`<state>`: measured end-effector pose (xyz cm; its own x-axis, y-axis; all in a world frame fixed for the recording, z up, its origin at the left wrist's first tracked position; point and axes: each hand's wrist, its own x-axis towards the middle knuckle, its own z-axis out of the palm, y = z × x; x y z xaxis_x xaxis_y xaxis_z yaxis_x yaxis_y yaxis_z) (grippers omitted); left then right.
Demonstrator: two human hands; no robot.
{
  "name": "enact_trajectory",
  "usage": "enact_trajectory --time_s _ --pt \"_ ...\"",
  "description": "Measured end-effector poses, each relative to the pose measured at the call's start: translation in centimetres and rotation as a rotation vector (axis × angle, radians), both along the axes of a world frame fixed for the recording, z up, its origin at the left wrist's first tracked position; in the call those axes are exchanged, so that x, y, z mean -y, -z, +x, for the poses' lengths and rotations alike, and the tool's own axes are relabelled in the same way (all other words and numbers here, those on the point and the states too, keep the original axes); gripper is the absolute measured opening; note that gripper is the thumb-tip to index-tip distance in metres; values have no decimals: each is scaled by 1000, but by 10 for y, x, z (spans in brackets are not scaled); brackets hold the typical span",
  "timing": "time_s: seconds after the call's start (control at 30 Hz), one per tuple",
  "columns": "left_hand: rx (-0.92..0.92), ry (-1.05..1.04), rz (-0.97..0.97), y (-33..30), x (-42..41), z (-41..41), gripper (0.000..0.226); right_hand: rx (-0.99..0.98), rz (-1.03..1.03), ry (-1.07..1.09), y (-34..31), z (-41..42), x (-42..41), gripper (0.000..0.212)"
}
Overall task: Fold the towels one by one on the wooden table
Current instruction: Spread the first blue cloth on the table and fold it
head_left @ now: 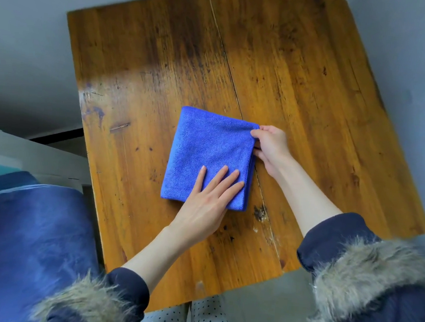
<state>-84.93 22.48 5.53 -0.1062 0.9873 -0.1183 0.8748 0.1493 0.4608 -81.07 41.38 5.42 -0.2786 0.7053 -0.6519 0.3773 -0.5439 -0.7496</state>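
table [277, 72]: worn wooden top, orange-brown with dark stains and scratches, a seam running down its middle; it fills most of the view, tilted in the frame.
fabric at left [27, 235]: a large dark blue mass just beside the table's left edge, partly out of frame.
sleeves [340, 237]: dark navy, pushed up the forearms, with grey-brown fur trim near the bottom of the view.
towel [207, 147]: blue, folded into a compact rectangle, lying flat near the middle of the table, across the seam.
left hand [211, 196]: flat on the towel's near corner, fingers straight and slightly spread, pressing the cloth down; it grips nothing.
right hand [271, 147]: at the towel's right edge, thumb and fingers curled and pinching the far right corner, the other fingertips tucked against the folded layers.
legs [188, 319]: white dotted cloth under the table's near edge.
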Motion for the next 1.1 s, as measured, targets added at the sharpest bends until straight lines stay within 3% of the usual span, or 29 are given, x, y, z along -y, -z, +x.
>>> enact_trajectory --time_s 0.37,0.47,0.57,0.67,0.8,0.9,1.0,1.1 --pt "-183 82 -100 6 -7 13 49 -89 -98 39 5 7 -7 16" --pt "-216 114 -155 10 -6 15 58 -77 -106 61 5 7 -8 12" --pt "-102 134 -114 9 -4 12 59 118 157 35 2 10 -3 23" --pt "-78 46 91 1 -2 -4 42 202 663 -25 -9 20 19 22" --pt "-175 -211 169 -1 -17 -43 46 279 1177 -471 -5 24 57 36" --pt "-202 -211 73 7 -40 -68 49 504 1204 -735 15 14 66 47" --pt "-245 -170 -9 24 -52 -83 58 631 1121 -733 35 13 60 55" --pt "-308 -158 -25 35 -51 -86 61 625 1108 -732 42 15 57 56"
